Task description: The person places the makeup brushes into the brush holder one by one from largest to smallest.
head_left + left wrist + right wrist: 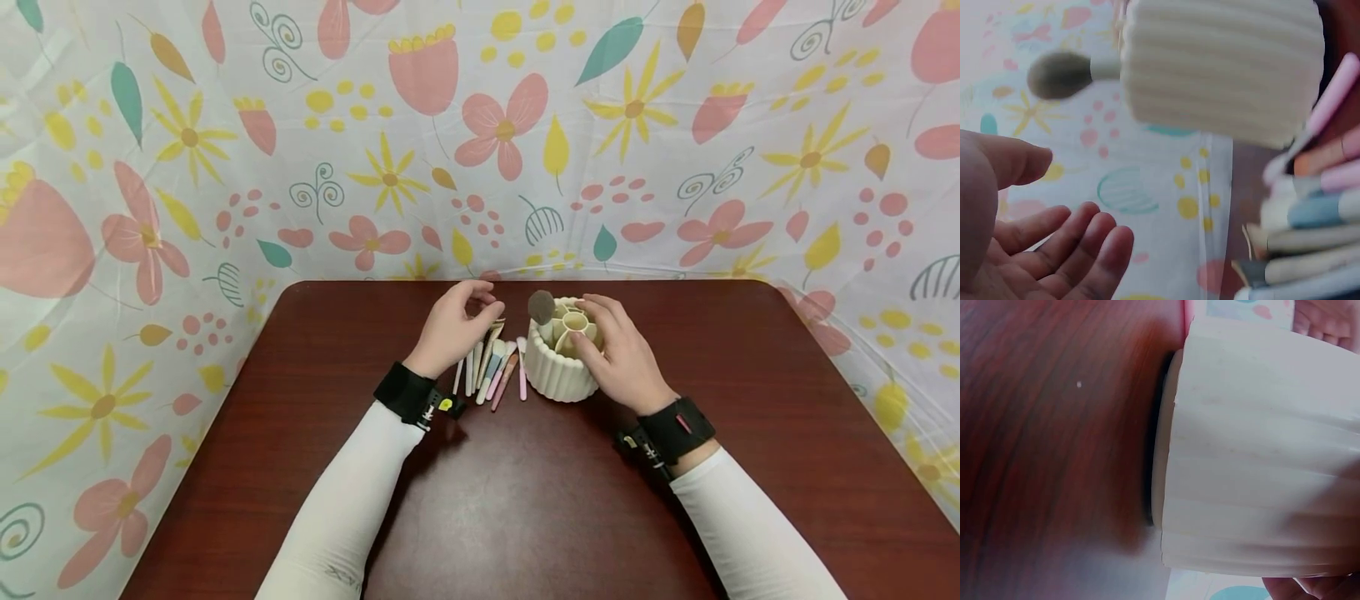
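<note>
A cream, ribbed makeup brush holder (558,377) with a divided top stands on the table. My right hand (628,360) grips its rim on the right, thumb over the top and fingers at the far side. One large makeup brush (542,307) stands in the holder's left part, its grey-brown bristles up; the left wrist view shows the same brush head (1060,75). To the left, my left hand (453,327) hovers above several loose makeup brushes (495,367), its fingers relaxed and nothing between them. In the left wrist view the left hand's fingers (1107,256) lie apart from the thumb.
The loose brushes lie side by side left of the holder, and a pink one (522,375) lies closest to it. Behind the dark red-brown wooden table (510,500) hangs a white cloth (420,150) with flower prints.
</note>
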{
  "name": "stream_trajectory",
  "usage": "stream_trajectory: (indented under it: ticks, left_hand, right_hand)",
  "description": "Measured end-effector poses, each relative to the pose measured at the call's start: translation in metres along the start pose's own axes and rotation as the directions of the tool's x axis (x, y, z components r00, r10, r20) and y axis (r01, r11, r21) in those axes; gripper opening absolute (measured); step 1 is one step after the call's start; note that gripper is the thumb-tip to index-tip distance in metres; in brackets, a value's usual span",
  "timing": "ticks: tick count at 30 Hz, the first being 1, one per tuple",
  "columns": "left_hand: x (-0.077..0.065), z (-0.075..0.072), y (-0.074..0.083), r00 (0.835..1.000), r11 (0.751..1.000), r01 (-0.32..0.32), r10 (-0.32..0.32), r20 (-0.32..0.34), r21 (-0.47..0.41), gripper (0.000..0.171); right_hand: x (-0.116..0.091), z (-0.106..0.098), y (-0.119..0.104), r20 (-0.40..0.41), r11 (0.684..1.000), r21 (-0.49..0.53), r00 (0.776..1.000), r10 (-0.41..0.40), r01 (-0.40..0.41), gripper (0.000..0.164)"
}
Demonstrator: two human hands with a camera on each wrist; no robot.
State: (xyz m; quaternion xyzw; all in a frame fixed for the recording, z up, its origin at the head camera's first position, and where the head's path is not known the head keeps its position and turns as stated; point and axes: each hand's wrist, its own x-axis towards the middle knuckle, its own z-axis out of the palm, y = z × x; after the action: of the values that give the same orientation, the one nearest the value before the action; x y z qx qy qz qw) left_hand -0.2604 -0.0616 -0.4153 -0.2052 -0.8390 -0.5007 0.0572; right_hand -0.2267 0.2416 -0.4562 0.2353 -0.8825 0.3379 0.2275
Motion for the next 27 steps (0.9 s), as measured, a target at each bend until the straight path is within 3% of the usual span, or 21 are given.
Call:
stream_trajectory:
  ticks: [9,15,21,22,25,26,27]
  left_hand:
    - [0.005,-0.012,-0.026,0.990,0.976,0.142,-0.143,-0.009,0.163,0.043]
    - [0.004,-0.013,-0.035,0.979,0.943,0.196,-0.205,0.004,0.268,0.045]
    - [0.000,-0.013,-0.040,0.964,0.920,0.232,-0.260,0.050,0.316,0.041]
    - [0.001,-0.010,-0.053,0.969,0.925,0.210,-0.241,0.060,0.318,0.040]
    - [0.006,-0.005,-0.072,0.962,0.903,0.213,-0.261,0.082,0.374,0.036]
    - [0.010,-0.002,-0.087,0.964,0.900,0.199,-0.252,0.090,0.388,0.037]
    - [0.010,-0.001,-0.088,0.961,0.895,0.201,-0.258,0.095,0.399,0.033]
  right_hand:
    - [-0.001,0.000,0.000,0.007,1.000,-0.002,1.000,0.008,-0.008,0.050]
    - [0.000,-0.001,0.001,0.011,1.000,-0.011,1.000,0.017,-0.016,0.050]
    - [0.000,0.000,0.000,0.013,1.000,-0.005,1.000,0.024,-0.024,0.050]
    - [-0.001,0.001,0.000,0.012,1.000,-0.004,1.000,0.025,-0.025,0.050]
    - [-0.001,0.001,0.000,0.011,1.000,-0.004,1.000,0.023,-0.023,0.050]
    - [-0.002,0.001,0.000,0.010,1.000,-0.006,1.000,0.022,-0.022,0.050]
    - [-0.001,0.001,0.000,0.008,1.000,-0.008,1.000,0.019,-0.019,0.050]
